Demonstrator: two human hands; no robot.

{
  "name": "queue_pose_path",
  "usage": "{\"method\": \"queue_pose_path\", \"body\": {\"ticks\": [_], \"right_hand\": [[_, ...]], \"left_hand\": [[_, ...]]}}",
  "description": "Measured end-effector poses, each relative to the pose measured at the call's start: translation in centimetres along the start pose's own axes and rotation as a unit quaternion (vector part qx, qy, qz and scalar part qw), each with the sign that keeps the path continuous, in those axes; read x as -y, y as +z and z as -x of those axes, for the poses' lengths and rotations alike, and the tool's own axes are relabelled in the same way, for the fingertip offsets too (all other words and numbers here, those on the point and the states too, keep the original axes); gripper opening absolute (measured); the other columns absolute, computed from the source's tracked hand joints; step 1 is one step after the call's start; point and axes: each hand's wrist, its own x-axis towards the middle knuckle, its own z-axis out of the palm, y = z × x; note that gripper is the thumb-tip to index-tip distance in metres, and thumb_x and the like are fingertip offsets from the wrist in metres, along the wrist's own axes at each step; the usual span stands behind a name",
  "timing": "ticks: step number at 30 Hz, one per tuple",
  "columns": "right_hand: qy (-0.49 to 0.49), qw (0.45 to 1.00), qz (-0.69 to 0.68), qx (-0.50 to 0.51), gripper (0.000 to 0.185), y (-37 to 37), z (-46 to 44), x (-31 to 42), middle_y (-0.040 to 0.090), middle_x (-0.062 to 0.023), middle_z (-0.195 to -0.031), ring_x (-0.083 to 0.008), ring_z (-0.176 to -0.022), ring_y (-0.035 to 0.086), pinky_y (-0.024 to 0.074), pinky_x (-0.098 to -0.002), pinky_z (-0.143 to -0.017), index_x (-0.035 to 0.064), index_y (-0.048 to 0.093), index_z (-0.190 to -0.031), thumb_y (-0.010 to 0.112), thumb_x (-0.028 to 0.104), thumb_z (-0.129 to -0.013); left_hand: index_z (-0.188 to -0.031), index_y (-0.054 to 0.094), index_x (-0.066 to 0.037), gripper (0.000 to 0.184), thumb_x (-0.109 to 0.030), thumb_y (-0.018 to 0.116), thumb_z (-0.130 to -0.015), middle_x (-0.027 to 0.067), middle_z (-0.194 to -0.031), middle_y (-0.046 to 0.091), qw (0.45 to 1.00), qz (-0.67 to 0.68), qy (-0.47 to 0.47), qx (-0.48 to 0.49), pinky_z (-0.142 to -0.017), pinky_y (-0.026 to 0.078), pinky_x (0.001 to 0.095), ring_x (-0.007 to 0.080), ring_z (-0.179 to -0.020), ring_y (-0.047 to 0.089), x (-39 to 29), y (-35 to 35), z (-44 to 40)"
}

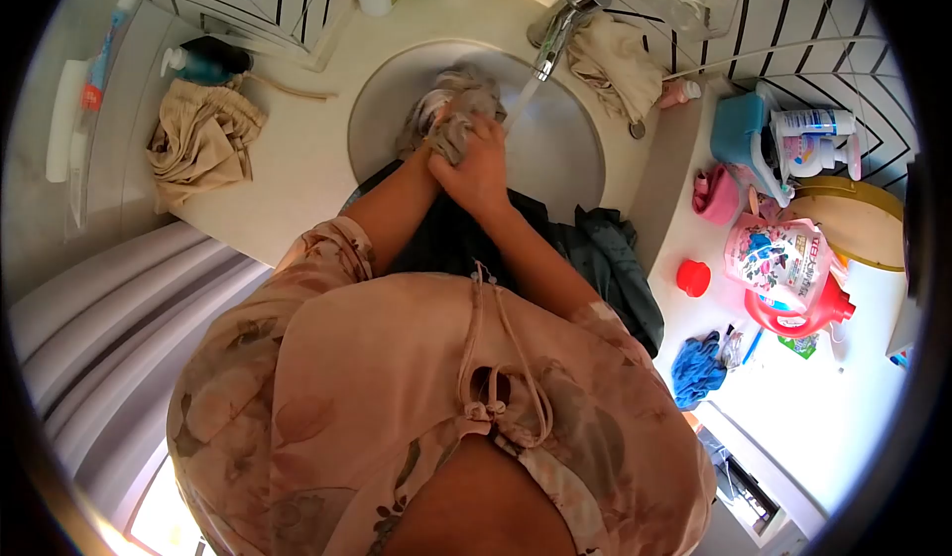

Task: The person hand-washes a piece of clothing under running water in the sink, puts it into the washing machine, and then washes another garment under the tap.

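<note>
Two hands meet at the grey cloth [453, 137] inside the washbasin [568, 154]. I see the right hand [476, 171] gripping it with curled fingers; the left hand [438, 123] is partly covered, its finger state unclear.

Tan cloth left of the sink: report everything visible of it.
The tan cloth is matte, plain fabric, with a band of close gathers along one side. It lies crumpled, in loose folds, on the pale counter, reaching its front edge. A dark pump bottle lies just behind; whether they touch is unclear.

Faucet [565, 30] overhanging the sink [573, 154]
</note>
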Motion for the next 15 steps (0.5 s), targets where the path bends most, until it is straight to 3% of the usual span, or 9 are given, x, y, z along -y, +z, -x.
{"method": "queue_pose_path", "body": {"ticks": [1, 3, 5, 8, 9, 10, 13, 14, 15], "right_hand": [[-0.075, 0.995, 0.066, -0.018, 0.033, 0.8, -0.3, -0.3, 0.058, -0.019, -0.083, -0.0364, -0.072, 0.056, 0.0456, -0.0426, -0.067, 0.0004, 0.058, -0.085, 0.062, 0.026, -0.065], [0.179, 0.982, 0.054, 0.005, 0.032, 1.5, -2.8, -3.3, 0.058, -0.0198, -0.073, -0.0401, -0.065, 0.054, 0.0454, -0.0441, -0.063, -0.0013, 0.057, -0.082, 0.061, 0.026, -0.065], [0.315, 0.946, 0.056, -0.045, 0.038, 2.2, -4.6, -7.1, 0.056, -0.0228, -0.085, -0.0381, -0.075, 0.054, 0.0434, -0.0446, -0.071, -0.004, 0.057, -0.08, 0.063, 0.03, -0.064], [0.372, 0.922, -0.094, 0.051, 0.042, -1.1, -5.7, -5.3, 0.055, -0.0238, -0.084, -0.0384, -0.077, 0.054, 0.0433, -0.0439, -0.071, -0.0054, 0.055, -0.085, 0.063, 0.031, -0.064], [0.28, 0.957, -0.075, 0.021, 0.045, -0.5, -3.9, -5.0, 0.054, -0.0248, -0.085, -0.0385, -0.079, 0.053, 0.0431, -0.0436, -0.073, -0.0062, 0.054, -0.089, 0.062, 0.03, -0.064], [0.184, 0.981, -0.056, -0.009, 0.047, 0.4, -2.1, -4.4, 0.054, -0.0258, -0.085, -0.0385, -0.082, 0.053, 0.0428, -0.0434, -0.074, -0.007, 0.053, -0.092, 0.062, 0.03, -0.064], [0.083, 0.995, -0.046, 0.023, 0.049, 1.0, 0.3, -1.4, 0.054, -0.0258, -0.087, -0.0394, -0.084, 0.052, 0.0423, -0.0444, -0.076, -0.0079, 0.054, -0.09, 0.064, 0.032, -0.062], [0.05, 0.997, -0.043, 0.032, 0.05, 1.0, 0.5, -1.0, 0.053, -0.0258, -0.087, -0.0397, -0.084, 0.052, 0.0421, -0.0447, -0.077, -0.0082, 0.054, -0.09, 0.065, 0.032, -0.062], [0.148, 0.987, -0.031, 0.052, 0.053, 0.9, -0.3, -1.9, 0.054, -0.0258, -0.09, -0.0389, -0.085, 0.052, 0.0422, -0.0446, -0.077, -0.0085, 0.054, -0.091, 0.066, 0.034, -0.061]], "left_hand": [[-0.111, 0.051, -0.007, 0.036, -0.024, 0.055, -0.08, 0.01, -0.104, 0.057, 0.999, -0.005, -0.002, 0.033, -0.09, 0.039, 0.0392, 0.0251, -0.101, 0.051, 0.3, 0.3, 0.2], [-0.109, 0.051, -0.007, 0.031, -0.018, 0.051, -0.081, 0.0106, -0.099, 0.058, 0.991, -0.068, -0.09, 0.077, -0.086, 0.042, 0.0378, 0.0243, -0.096, 0.053, 0.3, 1.2, -0.1], [-0.106, 0.053, -0.007, 0.027, -0.018, 0.05, -0.081, 0.0104, -0.096, 0.058, 0.988, -0.039, -0.142, -0.042, -0.082, 0.044, 0.0372, 0.0235, -0.092, 0.054, 0.3, 0.7, 0.2], [-0.101, 0.054, -0.007, 0.024, -0.02, 0.048, -0.082, 0.0095, -0.093, 0.058, 0.969, -0.026, -0.174, -0.172, -0.078, 0.045, 0.036, 0.0227, -0.089, 0.055, -1.3, 3.0, -0.1], [-0.099, 0.054, -0.007, 0.023, -0.021, 0.048, -0.082, 0.009, -0.092, 0.058, 0.96, -0.026, -0.179, -0.213, -0.077, 0.045, 0.0355, 0.0225, -0.088, 0.055, -1.9, 3.6, 0.1], [-0.097, 0.055, -0.007, 0.025, -0.026, 0.049, -0.082, 0.0085, -0.092, 0.059, 0.975, 0.012, -0.14, -0.173, -0.077, 0.045, 0.0349, 0.0228, -0.087, 0.055, -2.1, 2.7, -0.4], [-0.098, 0.056, -0.007, 0.028, -0.03, 0.05, -0.082, 0.0081, -0.095, 0.059, 0.965, 0.174, -0.188, 0.06, -0.079, 0.045, 0.0342, 0.0224, -0.088, 0.055, -2.1, 2.5, -0.1], [-0.098, 0.056, -0.007, 0.028, -0.029, 0.051, -0.082, 0.0077, -0.096, 0.059, 0.977, 0.127, -0.17, 0.006, -0.08, 0.044, 0.0348, 0.0226, -0.089, 0.055, -2.0, 2.8, -0.1], [-0.098, 0.057, -0.007, 0.027, -0.028, 0.052, -0.081, 0.0073, -0.096, 0.059, 0.984, 0.079, -0.152, -0.051, -0.081, 0.044, 0.0355, 0.0227, -0.09, 0.055, -1.9, 3.7, 0.0]]}}
